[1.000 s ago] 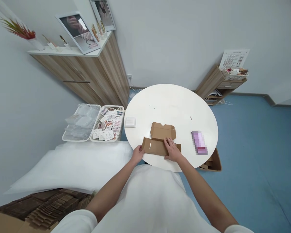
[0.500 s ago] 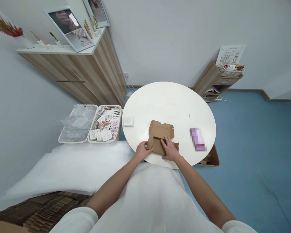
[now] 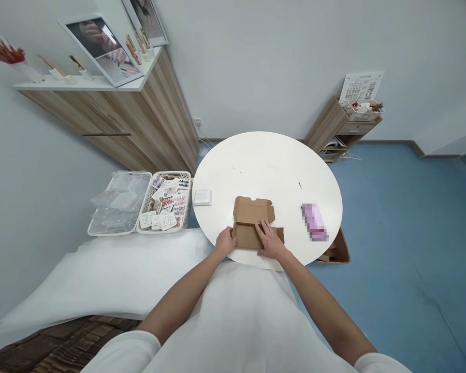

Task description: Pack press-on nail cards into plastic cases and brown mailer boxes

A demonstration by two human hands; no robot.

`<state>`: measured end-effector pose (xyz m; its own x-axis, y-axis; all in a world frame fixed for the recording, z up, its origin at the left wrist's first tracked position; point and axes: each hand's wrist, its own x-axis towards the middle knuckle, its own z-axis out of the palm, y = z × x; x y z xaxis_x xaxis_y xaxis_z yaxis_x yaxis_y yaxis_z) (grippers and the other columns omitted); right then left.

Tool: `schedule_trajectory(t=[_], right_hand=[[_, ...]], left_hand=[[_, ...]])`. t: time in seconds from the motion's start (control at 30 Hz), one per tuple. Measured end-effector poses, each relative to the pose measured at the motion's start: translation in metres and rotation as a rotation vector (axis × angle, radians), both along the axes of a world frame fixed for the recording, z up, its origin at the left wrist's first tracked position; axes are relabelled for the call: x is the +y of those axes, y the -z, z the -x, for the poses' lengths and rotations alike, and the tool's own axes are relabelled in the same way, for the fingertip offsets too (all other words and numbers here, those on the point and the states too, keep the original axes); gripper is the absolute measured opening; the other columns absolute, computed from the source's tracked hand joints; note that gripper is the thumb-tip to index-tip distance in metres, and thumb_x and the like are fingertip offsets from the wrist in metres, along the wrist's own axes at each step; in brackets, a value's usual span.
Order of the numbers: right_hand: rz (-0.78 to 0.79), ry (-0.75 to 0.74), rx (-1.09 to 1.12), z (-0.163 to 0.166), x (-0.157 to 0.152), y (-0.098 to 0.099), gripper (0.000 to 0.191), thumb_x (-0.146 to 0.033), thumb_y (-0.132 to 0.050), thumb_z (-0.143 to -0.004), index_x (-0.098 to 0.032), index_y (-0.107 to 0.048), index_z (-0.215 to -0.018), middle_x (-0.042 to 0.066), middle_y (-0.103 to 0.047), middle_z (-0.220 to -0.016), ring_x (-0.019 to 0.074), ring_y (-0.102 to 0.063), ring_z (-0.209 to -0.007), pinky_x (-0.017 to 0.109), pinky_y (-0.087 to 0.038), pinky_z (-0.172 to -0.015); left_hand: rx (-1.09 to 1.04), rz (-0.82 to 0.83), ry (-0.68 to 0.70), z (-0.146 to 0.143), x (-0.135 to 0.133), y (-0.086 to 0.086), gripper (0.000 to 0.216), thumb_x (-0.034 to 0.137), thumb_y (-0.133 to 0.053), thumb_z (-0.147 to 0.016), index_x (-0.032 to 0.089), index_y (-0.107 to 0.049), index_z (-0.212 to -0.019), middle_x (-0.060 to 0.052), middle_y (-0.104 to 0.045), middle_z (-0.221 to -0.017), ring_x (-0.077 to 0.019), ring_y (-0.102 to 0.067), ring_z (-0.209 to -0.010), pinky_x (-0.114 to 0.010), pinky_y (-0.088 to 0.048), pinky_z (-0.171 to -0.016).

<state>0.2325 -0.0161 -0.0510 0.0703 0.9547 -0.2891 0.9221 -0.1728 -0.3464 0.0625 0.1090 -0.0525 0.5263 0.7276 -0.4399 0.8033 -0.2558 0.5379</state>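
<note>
A flat brown cardboard box blank (image 3: 252,217), partly folded, lies at the near edge of the round white table (image 3: 267,166). My left hand (image 3: 225,242) grips its left end flap, fingers curled against the card. My right hand (image 3: 270,242) presses down flat on the near panel, fingers stretched out. The far part of the box has raised side walls and a notched flap. A small white lidded case (image 3: 202,197) sits at the table's left edge.
A blurred purple object (image 3: 314,221) lies on the table's right side. Two white baskets (image 3: 140,204) with clear bags and printed cards stand left of the table. A wooden cabinet (image 3: 132,114) stands behind them. An open carton (image 3: 339,251) is on the blue floor.
My left hand has folded the box's left flap inward, so the blank is narrower now. My right hand has stayed pressed on the near panel.
</note>
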Motion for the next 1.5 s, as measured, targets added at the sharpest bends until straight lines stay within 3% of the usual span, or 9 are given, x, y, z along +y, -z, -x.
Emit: schedule_trajectory(t=[0.23,0.37,0.5,0.6,0.9,1.07,1.23,1.33,1.5], right_hand=[[-0.019,0.025,0.005,0.002,0.003,0.001,0.113,-0.036,-0.072,-0.053,-0.018,0.000,-0.138,0.013,-0.003,-0.144,0.0341,0.006,-0.131,0.048,-0.015,-0.104],[-0.035,0.018,0.018,0.002,0.001,0.004,0.112,-0.031,-0.072,-0.054,-0.018,0.001,-0.138,0.013,-0.004,-0.145,0.0328,0.007,-0.131,0.047,-0.015,-0.104],[-0.048,0.015,0.018,0.001,0.000,0.005,0.110,-0.032,-0.070,-0.057,-0.020,0.002,-0.138,0.011,-0.002,-0.145,0.0331,0.006,-0.131,0.049,-0.016,-0.103],[-0.053,0.014,0.022,0.000,0.000,0.005,0.110,-0.031,-0.071,-0.057,-0.019,0.002,-0.138,0.012,-0.003,-0.145,0.0336,0.006,-0.131,0.049,-0.016,-0.103],[-0.087,0.029,0.120,-0.005,-0.003,-0.002,0.109,-0.043,-0.070,-0.056,-0.022,-0.002,-0.138,0.010,-0.001,-0.145,0.0316,0.005,-0.132,0.047,-0.019,-0.103],[-0.243,0.395,0.112,-0.018,-0.029,-0.009,0.077,-0.046,-0.054,-0.071,-0.023,-0.017,-0.135,0.008,-0.004,-0.145,0.0300,-0.003,-0.132,0.048,-0.019,-0.102],[-0.127,0.874,0.325,-0.029,-0.061,0.006,0.067,-0.037,-0.047,-0.074,-0.017,-0.023,-0.134,0.015,-0.037,-0.129,0.0266,-0.048,-0.109,0.042,-0.040,-0.089],[-0.051,0.950,0.462,-0.031,-0.065,0.010,0.066,-0.028,-0.048,-0.072,-0.015,-0.025,-0.132,0.014,-0.047,-0.120,0.0212,-0.059,-0.085,0.037,-0.047,-0.078],[-0.039,0.938,0.563,-0.029,-0.053,-0.003,0.046,-0.020,-0.039,-0.071,-0.018,-0.046,-0.116,0.006,-0.059,-0.106,0.0191,-0.058,-0.090,0.031,-0.050,-0.072]], left_hand=[[0.122,-0.140,0.154,-0.010,-0.001,-0.004,0.033,0.016,-0.041,-0.077,0.018,-0.045,-0.109,-0.009,-0.057,-0.100,-0.0223,-0.055,-0.093,-0.030,-0.039,-0.072],[-0.006,-0.135,0.205,-0.007,-0.005,-0.007,0.070,0.032,-0.045,-0.079,0.018,-0.006,-0.135,-0.013,-0.046,-0.119,-0.0242,-0.048,-0.107,-0.032,-0.039,-0.079],[-0.055,-0.066,0.332,0.000,-0.002,-0.016,0.115,0.048,-0.068,-0.056,0.022,0.011,-0.136,-0.013,-0.041,-0.123,-0.0278,-0.048,-0.106,-0.033,-0.039,-0.080],[0.001,-0.016,0.406,-0.002,0.003,-0.020,0.128,0.042,-0.076,-0.044,0.026,0.011,-0.136,-0.011,-0.043,-0.116,-0.0275,-0.052,-0.099,-0.032,-0.040,-0.077],[0.153,-0.018,0.452,-0.019,0.014,-0.019,0.121,0.035,-0.078,-0.043,0.026,-0.001,-0.136,-0.010,-0.046,-0.108,-0.0273,-0.054,-0.095,-0.030,-0.041,-0.074],[0.144,0.011,0.450,-0.018,0.015,-0.020,0.122,0.035,-0.077,-0.044,0.027,0.003,-0.136,-0.010,-0.045,-0.110,-0.0272,-0.053,-0.097,-0.029,-0.041,-0.074],[0.131,0.040,0.445,-0.017,0.011,-0.019,0.129,0.035,-0.079,-0.039,0.027,0.006,-0.135,-0.010,-0.044,-0.112,-0.0273,-0.054,-0.095,-0.028,-0.041,-0.072],[0.139,0.029,0.445,-0.020,0.009,-0.020,0.131,0.034,-0.080,-0.035,0.026,0.004,-0.136,-0.011,-0.045,-0.111,-0.0284,-0.055,-0.094,-0.029,-0.042,-0.071],[0.132,0.033,0.427,-0.024,0.006,-0.023,0.131,0.033,-0.080,-0.032,0.024,0.000,-0.136,-0.012,-0.046,-0.112,-0.0306,-0.055,-0.096,-0.031,-0.041,-0.074]])
